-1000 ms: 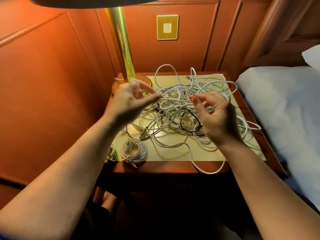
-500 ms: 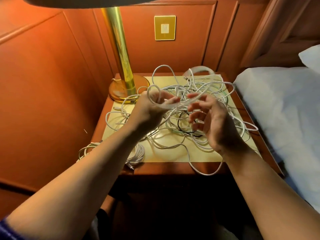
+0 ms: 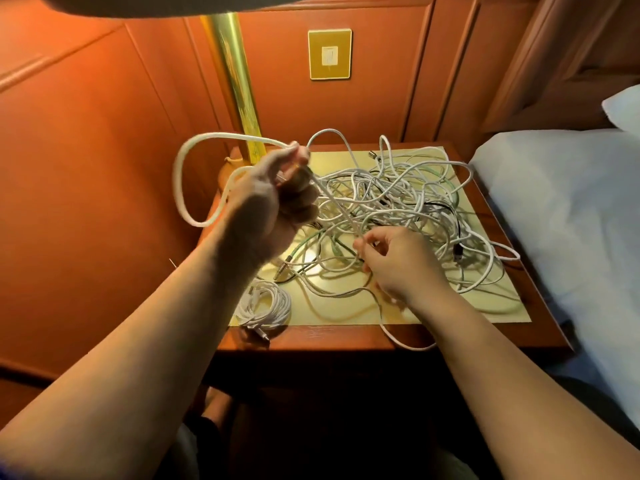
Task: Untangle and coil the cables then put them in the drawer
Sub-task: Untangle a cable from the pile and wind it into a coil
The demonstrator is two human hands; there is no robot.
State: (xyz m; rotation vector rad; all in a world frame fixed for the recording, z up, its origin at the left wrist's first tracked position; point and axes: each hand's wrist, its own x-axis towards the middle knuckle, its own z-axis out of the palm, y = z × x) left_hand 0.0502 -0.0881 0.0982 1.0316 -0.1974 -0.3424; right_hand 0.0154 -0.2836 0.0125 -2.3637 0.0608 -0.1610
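The left hand (image 3: 273, 199) is up in the air and grips a white cable (image 3: 178, 174). The cable makes a big loop out to the left of that hand. From there it runs tight down to the right hand (image 3: 394, 261), which pinches it low over the tabletop (image 3: 325, 336). A messy pile of cables (image 3: 398, 202) lies on the tabletop behind both hands. A small coil (image 3: 265, 304) sits at the front left corner. A gold lamp (image 3: 235, 84) stands at the back left, and a bed (image 3: 571, 209) is on the right.
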